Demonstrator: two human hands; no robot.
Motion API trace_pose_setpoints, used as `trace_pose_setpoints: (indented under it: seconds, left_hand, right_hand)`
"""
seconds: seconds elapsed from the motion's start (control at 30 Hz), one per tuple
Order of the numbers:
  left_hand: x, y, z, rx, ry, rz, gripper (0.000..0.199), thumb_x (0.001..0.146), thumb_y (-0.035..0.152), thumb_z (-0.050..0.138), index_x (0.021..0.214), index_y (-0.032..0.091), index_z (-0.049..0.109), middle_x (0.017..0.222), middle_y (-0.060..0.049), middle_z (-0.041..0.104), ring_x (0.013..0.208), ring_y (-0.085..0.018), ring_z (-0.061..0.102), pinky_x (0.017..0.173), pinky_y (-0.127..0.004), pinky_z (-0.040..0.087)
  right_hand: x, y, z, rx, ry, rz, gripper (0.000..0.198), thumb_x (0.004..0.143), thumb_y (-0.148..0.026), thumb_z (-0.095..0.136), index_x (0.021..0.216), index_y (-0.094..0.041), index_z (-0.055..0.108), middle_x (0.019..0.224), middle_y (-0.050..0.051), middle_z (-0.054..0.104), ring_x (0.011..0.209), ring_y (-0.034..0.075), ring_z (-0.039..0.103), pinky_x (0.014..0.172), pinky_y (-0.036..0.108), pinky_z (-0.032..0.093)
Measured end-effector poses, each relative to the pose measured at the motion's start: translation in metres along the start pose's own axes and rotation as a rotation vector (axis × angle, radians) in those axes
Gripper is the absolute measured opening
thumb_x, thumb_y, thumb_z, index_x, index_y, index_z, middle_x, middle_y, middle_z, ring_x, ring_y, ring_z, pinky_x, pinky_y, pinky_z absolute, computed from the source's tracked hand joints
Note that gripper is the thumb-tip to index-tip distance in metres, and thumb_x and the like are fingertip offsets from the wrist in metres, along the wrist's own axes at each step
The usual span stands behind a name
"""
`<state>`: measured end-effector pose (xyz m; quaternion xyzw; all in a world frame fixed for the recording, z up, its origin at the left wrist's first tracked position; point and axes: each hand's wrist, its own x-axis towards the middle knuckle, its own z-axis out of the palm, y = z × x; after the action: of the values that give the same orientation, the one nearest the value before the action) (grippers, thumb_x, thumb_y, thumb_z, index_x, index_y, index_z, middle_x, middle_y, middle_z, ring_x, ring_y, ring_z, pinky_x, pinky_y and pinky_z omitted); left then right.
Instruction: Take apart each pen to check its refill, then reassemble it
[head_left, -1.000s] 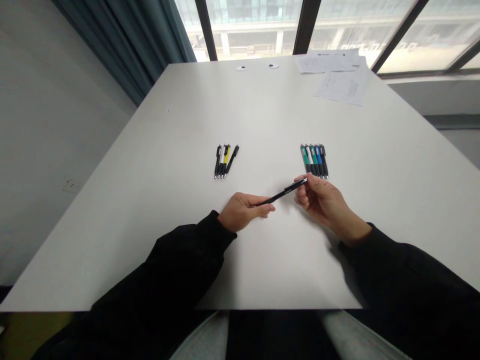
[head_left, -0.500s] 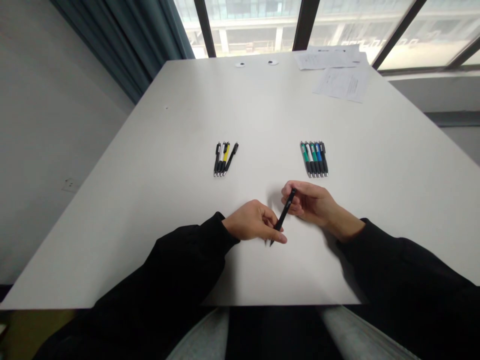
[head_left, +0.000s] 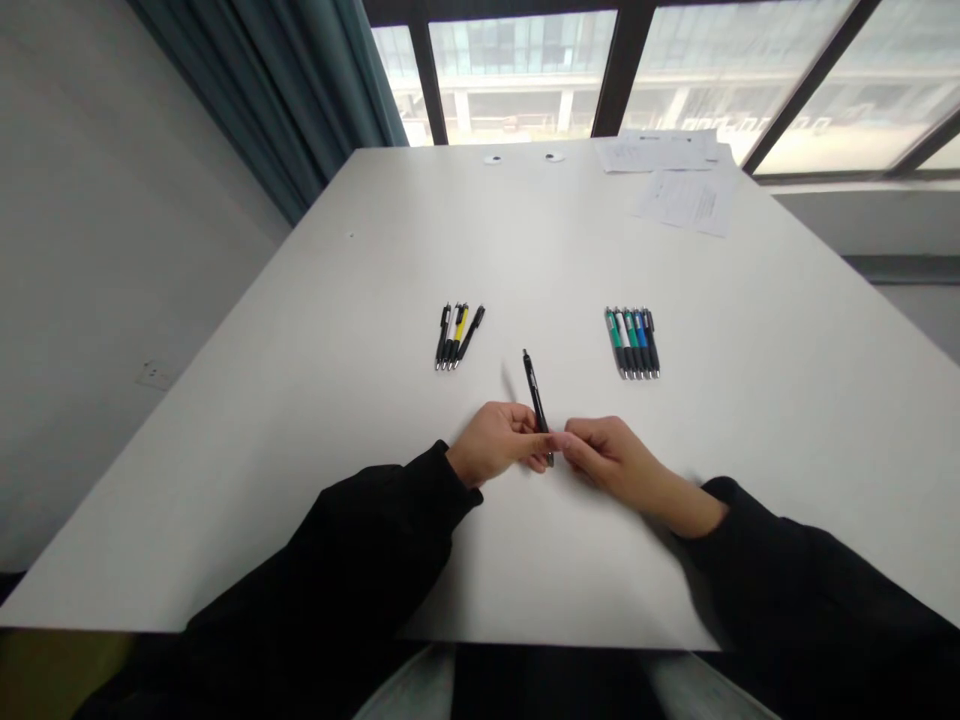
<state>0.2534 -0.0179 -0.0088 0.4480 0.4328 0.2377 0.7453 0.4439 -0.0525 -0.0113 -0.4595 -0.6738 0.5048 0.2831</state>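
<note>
A black pen [head_left: 534, 392] is pinched near its lower end between the thumb and fingers of my left hand [head_left: 499, 435]. Its upper end points away from me and leans slightly left. My right hand [head_left: 611, 458] is closed just right of the pen's lower end, its thumb and fingertips meeting my left thumb tip. Whether anything sits inside those curled fingers is hidden. Beyond my left hand lies a group of several pens [head_left: 456, 338], black, white and yellow, the rightmost one slanted. Past my right hand, a tight row of several pens [head_left: 634, 343] shows green, white, blue and black barrels.
Both groups lie on a large white table [head_left: 300, 400]. Loose paper sheets [head_left: 682, 195] rest at its far right corner, and two small white-and-black ovals [head_left: 555, 157] are at the far edge. Behind stand windows and a blue-grey curtain [head_left: 300, 100].
The pen's upper end has swung from leaning right to leaning slightly left. My right hand has left that end, come down beside the lower end and closed. The view has tilted up slightly.
</note>
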Motion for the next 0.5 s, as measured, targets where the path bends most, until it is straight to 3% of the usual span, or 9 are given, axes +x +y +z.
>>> trace_pose_setpoints:
  seconds: [0.17, 0.37, 0.5]
  left_hand:
    - [0.001, 0.001, 0.002, -0.076, 0.047, 0.025, 0.049, 0.052, 0.041, 0.094, 0.067, 0.010, 0.059, 0.059, -0.004, 0.069, 0.050, -0.009, 0.061, 0.051, -0.019, 0.049]
    - [0.005, -0.005, 0.000, -0.066, 0.063, 0.031, 0.050, 0.055, 0.045, 0.092, 0.075, 0.009, 0.064, 0.064, -0.004, 0.068, 0.057, -0.012, 0.065, 0.055, -0.021, 0.053]
    - [0.008, -0.008, -0.002, -0.012, 0.049, 0.030, 0.052, 0.067, 0.057, 0.082, 0.080, 0.008, 0.066, 0.070, -0.005, 0.068, 0.059, -0.013, 0.066, 0.058, -0.024, 0.057]
  right_hand:
    - [-0.008, -0.005, 0.012, -0.313, -0.018, -0.171, 0.036, 0.096, -0.041, 0.054, 0.068, -0.019, 0.051, 0.060, -0.001, 0.052, 0.055, 0.012, 0.045, 0.056, 0.026, 0.033]
    - [-0.003, -0.002, 0.017, -0.543, 0.007, -0.148, 0.017, 0.094, -0.028, 0.050, 0.080, -0.020, 0.056, 0.072, 0.004, 0.067, 0.059, 0.015, 0.055, 0.058, 0.027, 0.033]
    - [0.003, 0.000, 0.013, -0.772, 0.034, -0.076, 0.024, 0.096, -0.030, 0.047, 0.081, -0.018, 0.060, 0.074, 0.007, 0.071, 0.060, 0.016, 0.059, 0.058, 0.028, 0.030]
